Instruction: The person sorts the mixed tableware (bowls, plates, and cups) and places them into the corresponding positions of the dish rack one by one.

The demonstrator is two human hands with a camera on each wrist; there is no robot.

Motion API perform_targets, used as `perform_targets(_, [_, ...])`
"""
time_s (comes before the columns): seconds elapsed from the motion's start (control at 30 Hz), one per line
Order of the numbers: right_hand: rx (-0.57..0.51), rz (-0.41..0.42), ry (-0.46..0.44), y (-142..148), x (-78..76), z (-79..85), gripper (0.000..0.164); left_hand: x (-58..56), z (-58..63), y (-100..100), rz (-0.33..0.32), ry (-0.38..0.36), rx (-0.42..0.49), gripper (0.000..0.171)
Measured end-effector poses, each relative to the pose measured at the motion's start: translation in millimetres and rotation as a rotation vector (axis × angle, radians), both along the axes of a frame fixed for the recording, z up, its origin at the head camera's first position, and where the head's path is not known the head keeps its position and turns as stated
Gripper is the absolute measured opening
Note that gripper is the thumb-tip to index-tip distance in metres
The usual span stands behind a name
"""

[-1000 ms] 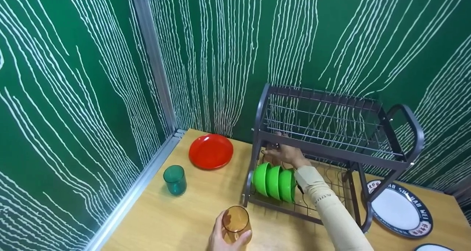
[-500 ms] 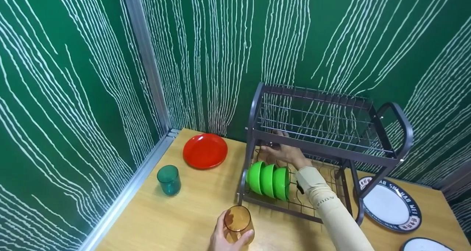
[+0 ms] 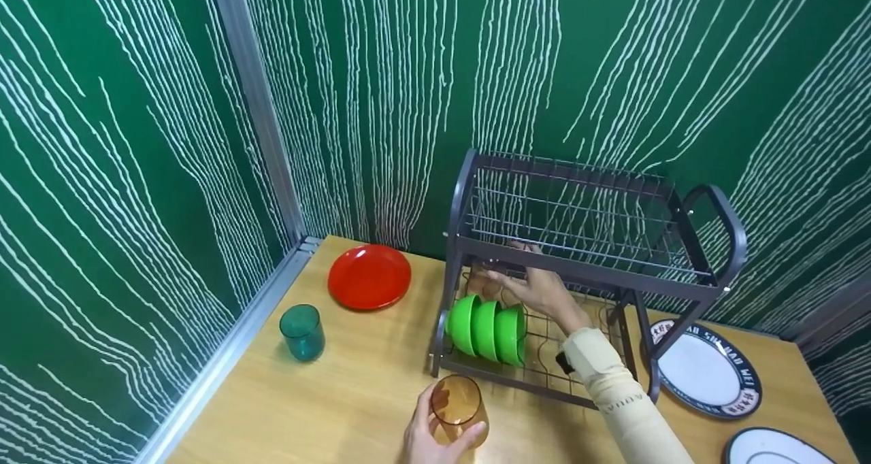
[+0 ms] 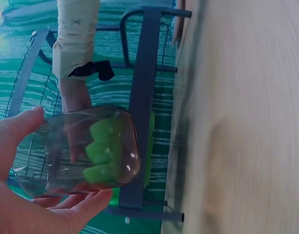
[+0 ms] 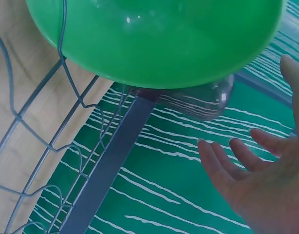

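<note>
Amber cup (image 3: 463, 403) in left hand (image 3: 429, 443), thumb and fingers curled round sides, over near counter (image 3: 367, 375). From it, 3 o'clock: sleeve (image 3: 619, 389) reading "AQUA". 1 o'clock: three green bowls (image 3: 486, 331) on lower tier of rack (image 3: 585, 266). Farther, 3 o'clock: plate (image 3: 701, 369), rim partly legible, "SHI HAO WEI". Beyond bowls, right hand (image 3: 544, 290), fingers spread, apart from see-through cup (image 5: 203, 102) at 12 o'clock. Step seems to be leaving that cup racked; next move likely calls for withdrawing right hand clear of bowls.
</note>
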State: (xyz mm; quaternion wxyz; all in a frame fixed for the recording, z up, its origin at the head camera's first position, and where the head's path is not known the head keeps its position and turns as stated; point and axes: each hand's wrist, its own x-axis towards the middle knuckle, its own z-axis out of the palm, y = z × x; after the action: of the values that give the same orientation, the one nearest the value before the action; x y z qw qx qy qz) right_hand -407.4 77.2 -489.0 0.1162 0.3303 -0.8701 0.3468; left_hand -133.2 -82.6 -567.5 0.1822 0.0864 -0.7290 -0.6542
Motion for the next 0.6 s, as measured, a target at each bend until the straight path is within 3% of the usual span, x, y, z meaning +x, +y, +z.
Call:
perform_targets(0.13, [-0.033,0.048,0.036,7,13.7,2.3,0.073,-3.7,1.9,8,-0.028,0.020,0.034,0.078])
perform_targets(0.23, [-0.026,0.008,0.015,12,26.7,2.5,0.078,-5.3,4.8,14,-0.041,0.035,0.050,0.076])
perform_targets(0.33, [-0.023,-0.041,-0.024,17,40.1,2.8,0.080,-7.2,7.5,20,-0.061,0.096,0.053,0.075])
perform_targets(0.43, [-0.049,-0.048,-0.032,22,50.8,2.9,0.074,-10.5,9.3,25,-0.073,0.168,0.033,0.074])
perform_targets(0.6, [-0.105,0.014,0.024,30,66.1,2.9,0.062,-15.3,13.8,33,-0.072,0.240,-0.026,0.075])
